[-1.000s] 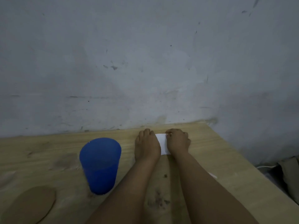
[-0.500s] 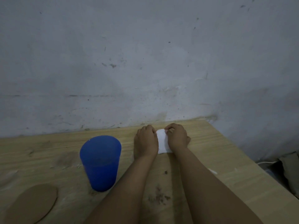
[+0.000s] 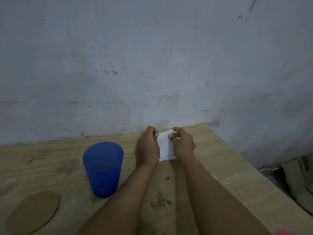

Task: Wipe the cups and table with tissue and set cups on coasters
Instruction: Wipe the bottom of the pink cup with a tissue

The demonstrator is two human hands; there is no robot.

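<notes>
Left hand (image 3: 147,148): at the far side of the table (image 3: 220,160), roughly 12 o'clock from the camera, forearm extending back toward 6 o'clock. Thumb and index finger pinching the upper left corner of the tissue (image 3: 165,147); remaining fingers curled toward the palm.

Right hand (image 3: 183,145): just beside the left hand, at its 3 o'clock. Fingertips pinching the upper right edge of the tissue; the other fingers loosely bent, slightly spread.

Tissue: white, folded into a small rectangle, held between both hands. Upper edge lifted toward the wall (image 3: 152,65); lower edge near or on the tabletop, contact not determinable. Lower right corner partly hidden behind the right wrist.

Blue cup (image 3: 103,168): upright on the table at 9 o'clock from the hands, apart from them, open end up. Not on a coaster.

Coaster (image 3: 32,212): flat brown disc on the table, at 7 o'clock from the cup, near it but not touching, partly cut by the lower left frame edge.

Dark crumbs (image 3: 160,201): scattered on the wood between the two forearms, at 6 o'clock from the tissue.

Small white scrap (image 3: 213,176): on the table at the outer side of the right forearm, mostly hidden.

Table: light wood grain, far edge against the grey scuffed wall, right edge running toward 4 o'clock.
</notes>
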